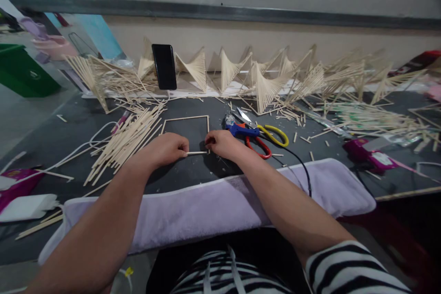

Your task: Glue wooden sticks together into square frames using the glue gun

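Both hands meet near the middle of the dark grey tabletop (58,140). The left hand (168,148) pinches 1 end of a thin pale wooden stick (197,152) in its fingertips. The right hand (223,143) pinches the other end. The stick lies flat along the near side of a square frame of thin wooden sticks (186,117). Whether it touches the frame's side sticks I cannot tell.

Just left of the left hand is a big loose pile of long wooden sticks (127,140). Just right of the right hand lie a blue tool with a black cord (241,129) and scissors with yellow and red handles (270,140).

A soft lilac towel (206,206) runs along the near edge, and both forearms rest on it. Along the far edge stand a row of fan shapes made of sticks (265,85) and a black phone (164,66).

Past the left edge sits a green plastic bin (20,71) (its inside does not show). Behind it is a pink plastic tub (55,47). I cannot tell what is in it.
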`<control>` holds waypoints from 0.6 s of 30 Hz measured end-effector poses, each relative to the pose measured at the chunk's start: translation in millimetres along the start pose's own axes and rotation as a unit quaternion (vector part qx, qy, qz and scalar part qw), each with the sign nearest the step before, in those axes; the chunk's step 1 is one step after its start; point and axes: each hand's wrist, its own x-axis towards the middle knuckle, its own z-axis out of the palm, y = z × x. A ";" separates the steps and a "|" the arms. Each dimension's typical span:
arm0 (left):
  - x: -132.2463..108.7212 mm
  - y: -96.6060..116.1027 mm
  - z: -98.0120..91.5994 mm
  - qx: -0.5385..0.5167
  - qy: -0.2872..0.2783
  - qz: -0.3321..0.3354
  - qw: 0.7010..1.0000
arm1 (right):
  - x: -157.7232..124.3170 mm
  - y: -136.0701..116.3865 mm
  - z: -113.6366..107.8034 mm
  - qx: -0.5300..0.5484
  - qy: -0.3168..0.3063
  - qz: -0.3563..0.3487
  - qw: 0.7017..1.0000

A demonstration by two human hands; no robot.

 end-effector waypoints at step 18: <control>3.6 4.9 2.8 0.018 0.002 -0.014 1.000 | 0.1 1.6 -0.2 0.019 -0.002 -0.005 1.000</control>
